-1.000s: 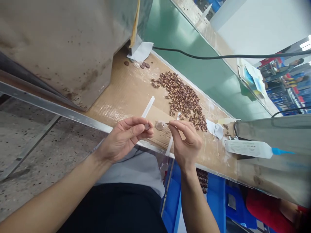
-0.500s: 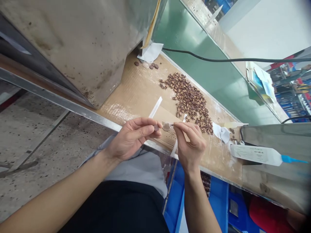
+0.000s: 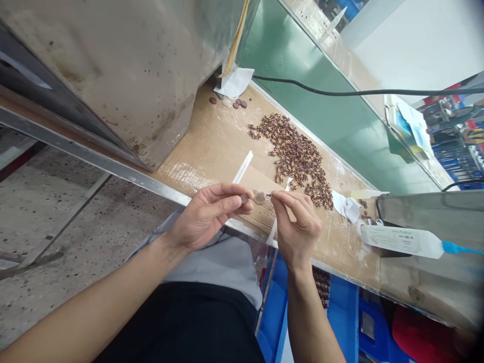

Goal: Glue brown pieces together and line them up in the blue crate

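Observation:
My left hand (image 3: 206, 214) is closed, pinching a small brown disc (image 3: 244, 199) between thumb and fingertips. My right hand (image 3: 297, 224) is closed in a pinch on a tiny brown part at the edge of a small clear round cap (image 3: 259, 197), which sits between the two hands. Both hands hover over the near edge of the cardboard-covered bench (image 3: 212, 146). A heap of small brown parts (image 3: 297, 156) lies just beyond my right hand. A white strip (image 3: 242, 167) lies on the bench behind my left fingers.
A large stained metal housing (image 3: 124, 65) stands at the left. Near its base lie a few brown discs (image 3: 239, 104) and white paper (image 3: 234, 80). A white tube with a blue tip (image 3: 404, 240) lies at the right. A black cable (image 3: 340, 92) crosses a green belt (image 3: 321, 106). Blue bins (image 3: 340, 312) sit below the bench.
The view shifted slightly between the earliest frame and now. My hands have drawn a little closer together around the clear cap; little else differs.

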A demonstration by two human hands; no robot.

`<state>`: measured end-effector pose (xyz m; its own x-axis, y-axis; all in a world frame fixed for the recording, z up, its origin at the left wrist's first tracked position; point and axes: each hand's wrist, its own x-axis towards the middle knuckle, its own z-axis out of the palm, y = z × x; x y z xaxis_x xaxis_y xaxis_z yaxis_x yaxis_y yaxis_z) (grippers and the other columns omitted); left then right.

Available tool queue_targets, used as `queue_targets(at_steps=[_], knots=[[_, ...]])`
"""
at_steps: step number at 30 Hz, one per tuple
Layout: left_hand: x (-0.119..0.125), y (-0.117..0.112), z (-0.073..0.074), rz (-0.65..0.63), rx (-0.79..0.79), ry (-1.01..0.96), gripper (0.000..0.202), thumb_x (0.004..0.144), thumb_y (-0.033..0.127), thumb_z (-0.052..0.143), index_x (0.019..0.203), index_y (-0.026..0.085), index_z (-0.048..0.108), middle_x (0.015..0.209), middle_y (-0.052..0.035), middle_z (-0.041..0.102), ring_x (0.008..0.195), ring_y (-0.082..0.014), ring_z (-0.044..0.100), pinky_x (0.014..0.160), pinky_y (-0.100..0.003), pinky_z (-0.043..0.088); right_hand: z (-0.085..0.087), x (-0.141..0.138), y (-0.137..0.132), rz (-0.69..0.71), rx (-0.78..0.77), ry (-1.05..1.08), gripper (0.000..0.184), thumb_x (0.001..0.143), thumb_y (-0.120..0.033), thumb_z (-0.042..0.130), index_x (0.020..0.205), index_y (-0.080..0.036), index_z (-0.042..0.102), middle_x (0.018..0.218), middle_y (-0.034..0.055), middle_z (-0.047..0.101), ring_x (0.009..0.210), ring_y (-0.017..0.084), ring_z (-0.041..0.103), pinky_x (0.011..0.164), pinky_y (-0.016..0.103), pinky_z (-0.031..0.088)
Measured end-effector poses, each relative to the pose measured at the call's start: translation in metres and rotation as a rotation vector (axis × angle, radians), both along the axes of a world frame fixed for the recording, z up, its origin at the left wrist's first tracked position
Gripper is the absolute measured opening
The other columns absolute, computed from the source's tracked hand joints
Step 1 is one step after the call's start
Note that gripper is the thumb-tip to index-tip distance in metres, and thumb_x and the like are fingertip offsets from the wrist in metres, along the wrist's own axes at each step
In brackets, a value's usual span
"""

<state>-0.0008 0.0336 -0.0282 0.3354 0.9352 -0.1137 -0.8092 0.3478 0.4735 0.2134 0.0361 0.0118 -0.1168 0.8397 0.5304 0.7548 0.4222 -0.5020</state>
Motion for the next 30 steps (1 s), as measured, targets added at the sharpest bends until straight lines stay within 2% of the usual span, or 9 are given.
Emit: queue_targets(at_steps=[8, 15, 30], knots=[[0.001, 0.001, 0.002, 0.006, -0.016, 0.029, 0.016, 0.092, 0.018, 0.095, 0.108, 0.019, 0.091, 0.11, -0.006, 0.089, 0.094, -0.0156, 0.085, 0.094, -0.023, 0.068, 0.005, 0.0, 0.002, -0.046, 0.023, 0.046, 0.014, 0.109, -0.022, 0.075, 0.112, -0.03, 0.086, 0.107, 0.0028, 0.086, 0.101, 0.025, 0.079, 0.095, 0.045, 0.062], [0.001, 0.0, 0.001, 0.017, -0.022, 0.042, 0.017, 0.094, 0.02, 0.094, 0.11, 0.018, 0.09, 0.11, -0.0061, 0.088, 0.094, -0.0154, 0.084, 0.094, -0.023, 0.068, 0.001, 0.001, 0.011, 0.008, 0.021, 0.039, 0.019, 0.11, -0.017, 0.073, 0.114, -0.03, 0.086, 0.11, 0.0025, 0.086, 0.103, 0.024, 0.078, 0.096, 0.044, 0.061], [0.0, -0.001, 0.001, 0.011, -0.019, 0.058, 0.018, 0.094, 0.02, 0.093, 0.112, 0.019, 0.09, 0.112, -0.0072, 0.087, 0.091, -0.015, 0.082, 0.092, -0.024, 0.068, 0.001, 0.0, 0.011, 0.027, -0.017, 0.015, 0.02, 0.111, -0.02, 0.07, 0.113, -0.031, 0.086, 0.11, 0.0023, 0.086, 0.103, 0.024, 0.078, 0.096, 0.047, 0.062]])
